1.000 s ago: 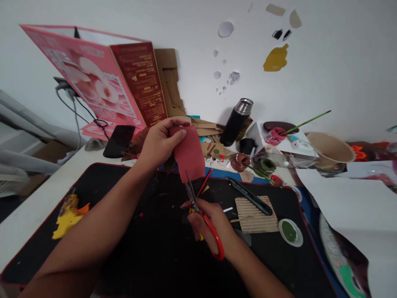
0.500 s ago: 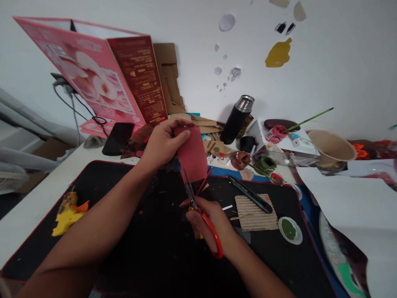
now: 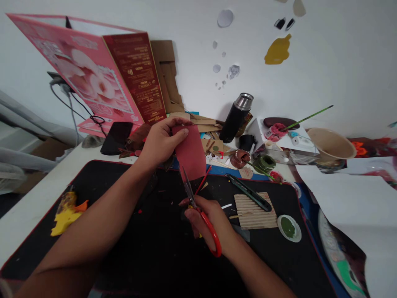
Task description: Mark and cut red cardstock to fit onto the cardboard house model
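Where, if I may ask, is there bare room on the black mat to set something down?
The widest bare patch of the black mat lies between the left forearm and right forearm, bar tiny scraps; a smaller one lies between the right forearm and paint dish. Behind the mat is crowded with the bottle and jars.

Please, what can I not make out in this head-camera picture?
In the head view:
Red paper: upper-left part hidden by the left hand.
Scissors: handle partly hidden by the right hand.
Pink box: red side's lettering too small to read.
White sheet: cut off by the right picture edge.
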Motion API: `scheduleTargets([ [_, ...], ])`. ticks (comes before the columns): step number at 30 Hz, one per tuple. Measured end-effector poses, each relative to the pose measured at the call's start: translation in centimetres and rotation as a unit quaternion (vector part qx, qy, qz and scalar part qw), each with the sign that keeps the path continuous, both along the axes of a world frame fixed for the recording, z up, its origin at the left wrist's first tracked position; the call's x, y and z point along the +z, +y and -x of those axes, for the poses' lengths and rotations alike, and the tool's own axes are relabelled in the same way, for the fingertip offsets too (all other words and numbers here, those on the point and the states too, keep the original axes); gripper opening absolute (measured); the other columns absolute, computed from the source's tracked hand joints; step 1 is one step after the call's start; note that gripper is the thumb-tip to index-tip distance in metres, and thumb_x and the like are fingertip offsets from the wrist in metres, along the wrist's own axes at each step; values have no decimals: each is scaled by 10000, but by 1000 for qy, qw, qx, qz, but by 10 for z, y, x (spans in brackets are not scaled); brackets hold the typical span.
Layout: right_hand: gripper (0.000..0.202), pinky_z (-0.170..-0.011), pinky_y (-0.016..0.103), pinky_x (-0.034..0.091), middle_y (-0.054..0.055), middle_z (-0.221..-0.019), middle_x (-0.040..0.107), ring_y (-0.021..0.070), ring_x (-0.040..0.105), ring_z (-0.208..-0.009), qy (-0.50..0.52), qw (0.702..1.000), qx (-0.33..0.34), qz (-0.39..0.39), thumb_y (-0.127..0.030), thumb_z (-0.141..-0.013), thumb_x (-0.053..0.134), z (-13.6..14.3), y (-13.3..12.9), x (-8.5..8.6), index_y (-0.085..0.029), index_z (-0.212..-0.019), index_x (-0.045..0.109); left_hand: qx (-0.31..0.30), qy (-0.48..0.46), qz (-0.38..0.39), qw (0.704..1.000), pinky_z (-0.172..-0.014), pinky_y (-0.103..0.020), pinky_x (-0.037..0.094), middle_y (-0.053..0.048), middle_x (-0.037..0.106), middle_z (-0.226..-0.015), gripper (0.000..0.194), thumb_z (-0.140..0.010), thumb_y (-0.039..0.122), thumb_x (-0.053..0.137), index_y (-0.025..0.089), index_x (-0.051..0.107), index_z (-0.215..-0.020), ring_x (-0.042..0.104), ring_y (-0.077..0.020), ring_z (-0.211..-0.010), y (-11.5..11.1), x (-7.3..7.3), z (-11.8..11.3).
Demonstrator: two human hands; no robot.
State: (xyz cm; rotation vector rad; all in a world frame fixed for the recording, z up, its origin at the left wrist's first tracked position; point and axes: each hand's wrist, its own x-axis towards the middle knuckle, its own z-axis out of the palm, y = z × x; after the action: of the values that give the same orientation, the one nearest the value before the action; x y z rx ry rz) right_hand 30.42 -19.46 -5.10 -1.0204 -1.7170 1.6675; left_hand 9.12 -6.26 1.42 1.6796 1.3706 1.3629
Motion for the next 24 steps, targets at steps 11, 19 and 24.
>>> scheduleTargets([
  [11,495,-481,230,451,-44,-577,593,136,609,-471,-8,1000,0,-12,-638,-1050,590,1,1,2,-190,-1180,755,3,14,5,1000,-976,-402,574,-77,786,-1157,268,-891,303,704,207,795,-1124,695,-274,-1100,0,-1,-1],
  [19,513,-492,237,463,-41,-572,603,147,622,-480,-23,1000,4,-10,-649,-1052,580,0,1,5,-190,-1208,749,-5,-2,17,1000,-887,-370,590,-77,788,-1130,287,-898,303,698,194,789,-1147,707,-260,-1027,0,-1,-1],
  [24,524,-520,238,470,-44,-563,590,140,613,-495,-33,999,8,-22,-642,-1054,577,0,2,6,-172,-1203,754,-3,17,1,1000,-976,-398,585,-72,796,-1177,290,-895,334,705,199,791,-1138,712,-274,-1108,1,-3,0],
])
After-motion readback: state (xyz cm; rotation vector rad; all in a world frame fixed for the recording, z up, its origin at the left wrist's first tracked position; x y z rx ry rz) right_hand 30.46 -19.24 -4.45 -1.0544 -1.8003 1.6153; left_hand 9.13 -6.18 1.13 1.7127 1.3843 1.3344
